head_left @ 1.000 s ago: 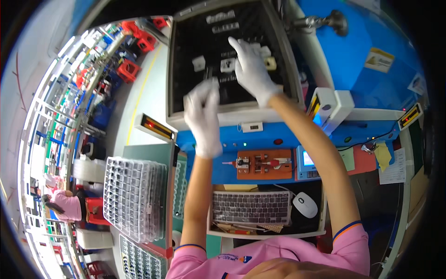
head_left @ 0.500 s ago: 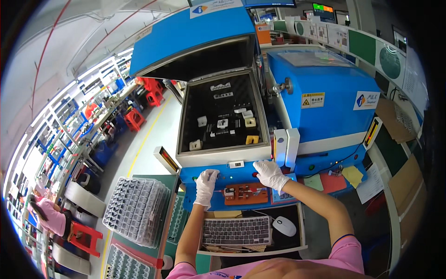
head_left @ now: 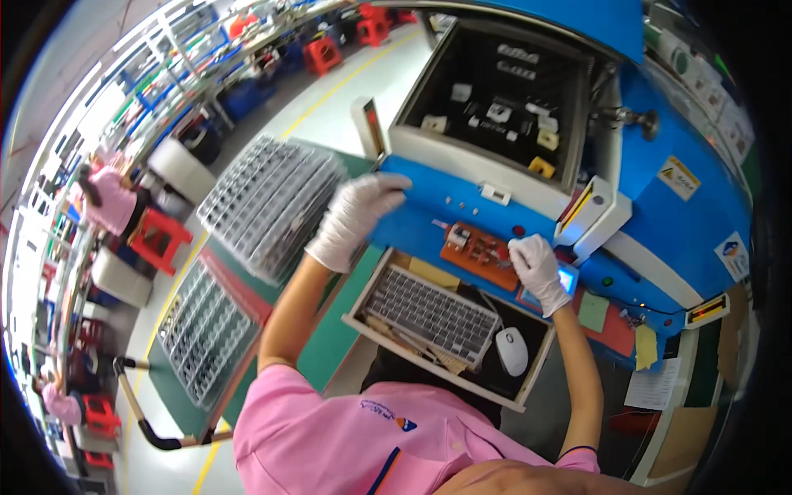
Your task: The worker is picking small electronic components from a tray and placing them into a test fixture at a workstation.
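A: Your right hand (head_left: 538, 272) is past the far right corner of the keyboard (head_left: 433, 313). Are your fingers shut on something?

B: They curl in by one end of the orange block (head_left: 477, 262). I can't tell if they pinch or touch any part of it.

A: And your left hand (head_left: 355, 214)?

B: It is up past the keyboard's far left corner, fingers bunched close. I can't tell if you have anything in them.

A: How can you do well here?

B: I think slow and soft is best. The little parts on the block look easy to bump, so lift your right wrist a bit and watch your fingertips.

A: Where is the block, and which way does it point?

B: It sits near the keyboard, just past its far edge. Its long way runs about the same as the keyboard's long way. A thin pink tip (head_left: 440, 223) pokes out at the left end, toward your left hand's side.

A: What else is around you?

B: The white mouse (head_left: 513, 351) is just right of the keyboard. The clear trays (head_left: 264, 206) are stacked to its left. The open box (head_left: 483, 161) is past its far side, farther than the block.
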`<state>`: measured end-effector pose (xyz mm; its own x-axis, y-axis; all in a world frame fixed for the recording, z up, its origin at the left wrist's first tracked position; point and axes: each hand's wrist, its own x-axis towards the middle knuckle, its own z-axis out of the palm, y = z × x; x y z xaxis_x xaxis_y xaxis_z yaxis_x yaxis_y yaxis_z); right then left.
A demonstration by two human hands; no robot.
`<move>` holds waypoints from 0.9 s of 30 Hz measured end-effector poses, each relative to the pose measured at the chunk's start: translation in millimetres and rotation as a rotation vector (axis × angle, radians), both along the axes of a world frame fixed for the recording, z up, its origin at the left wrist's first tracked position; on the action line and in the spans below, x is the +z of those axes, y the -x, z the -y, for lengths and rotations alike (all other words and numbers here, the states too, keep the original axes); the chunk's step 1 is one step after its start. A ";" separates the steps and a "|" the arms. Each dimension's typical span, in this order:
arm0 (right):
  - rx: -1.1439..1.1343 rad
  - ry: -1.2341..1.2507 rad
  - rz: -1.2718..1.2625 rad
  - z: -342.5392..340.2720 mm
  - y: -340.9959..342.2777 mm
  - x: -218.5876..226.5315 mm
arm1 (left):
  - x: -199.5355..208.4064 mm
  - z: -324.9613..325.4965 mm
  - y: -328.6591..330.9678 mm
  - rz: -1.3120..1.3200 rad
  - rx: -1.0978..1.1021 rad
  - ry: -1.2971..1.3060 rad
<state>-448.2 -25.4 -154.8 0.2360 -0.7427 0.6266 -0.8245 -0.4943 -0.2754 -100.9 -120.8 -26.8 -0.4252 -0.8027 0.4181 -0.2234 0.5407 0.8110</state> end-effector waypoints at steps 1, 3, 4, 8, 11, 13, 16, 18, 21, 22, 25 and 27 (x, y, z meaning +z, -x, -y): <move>-0.009 0.033 0.040 -0.3 -9.1 6.1 | 16.2 1.2 -23.2 0.194 0.093 0.210; 0.037 0.012 0.062 1.5 -16.3 15.9 | 28.9 21.8 -68.8 0.359 0.318 0.294; 0.033 -0.008 0.042 5.9 -15.5 12.7 | 41.2 28.8 -87.6 0.426 0.410 0.385; 0.021 -0.071 0.080 14.2 -10.4 5.3 | 47.1 78.5 -156.9 0.531 0.626 0.367; -0.048 -0.149 0.134 12.7 -9.8 2.7 | 32.3 120.8 -182.8 0.756 0.692 0.469; -0.037 -0.152 0.161 10.0 -10.8 1.5 | 16.8 139.2 -198.9 0.818 0.653 0.546; -0.029 -0.159 0.231 6.9 -11.5 0.1 | 11.3 144.6 -200.8 0.753 0.497 0.489; -0.019 -0.165 0.282 5.5 -11.6 0.5 | 7.6 144.8 -198.7 0.791 0.503 0.450; -0.043 -0.131 0.256 4.6 -12.7 4.9 | 4.0 145.0 -197.7 0.838 0.502 0.476; -0.043 -0.134 0.259 4.9 -12.0 5.4 | 5.1 143.7 -197.4 0.852 0.482 0.478; -0.038 -0.169 0.249 5.8 -10.3 3.5 | 6.4 139.4 -199.4 0.891 0.481 0.431; -0.035 -0.165 0.190 8.1 -8.8 2.2 | 9.7 135.1 -203.1 0.970 0.489 0.467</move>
<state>-439.3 -33.5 -152.5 0.0983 -0.8441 0.5271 -0.7661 -0.4022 -0.5012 102.1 -255.9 -17.1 -0.4168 -0.8233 0.3852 -0.9023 0.4261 -0.0655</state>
